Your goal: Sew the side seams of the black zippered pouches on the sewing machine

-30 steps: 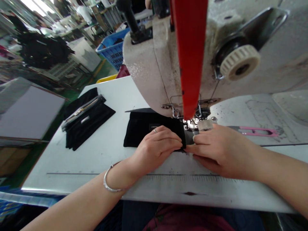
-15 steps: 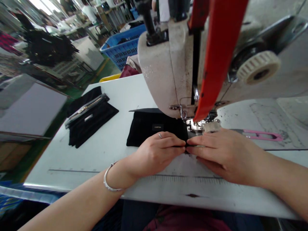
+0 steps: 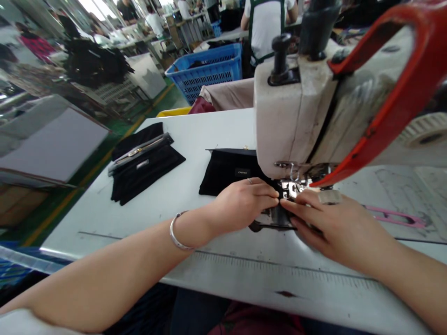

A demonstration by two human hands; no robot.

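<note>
A black fabric piece [image 3: 221,170] with a small label lies flat on the sewing table [image 3: 146,232]. Its right edge runs to the presser foot [image 3: 289,190] of a sewing machine [image 3: 286,121]. My left hand [image 3: 244,202], a ring and a bangle on it, pinches the fabric's near right corner with fingers pressed together. Against it, fingertips almost meeting, my right hand [image 3: 335,223] is closed at the same edge beside the foot. Its fingers partly hide what they grip. Below the fingertips shows a dark metal plate [image 3: 275,218].
Black pieces with a zipper [image 3: 146,163] lie at the table's left. Pink thread snips [image 3: 398,216] are right of my right hand. A red lever [image 3: 387,116] crosses the machine head. Behind stand a blue crate [image 3: 206,70] and a person in white [image 3: 267,28].
The view has shifted, so table and machine sit differently in frame. Both hands stay at the fabric edge by the foot. The dark plate below the fingertips now shows more.
</note>
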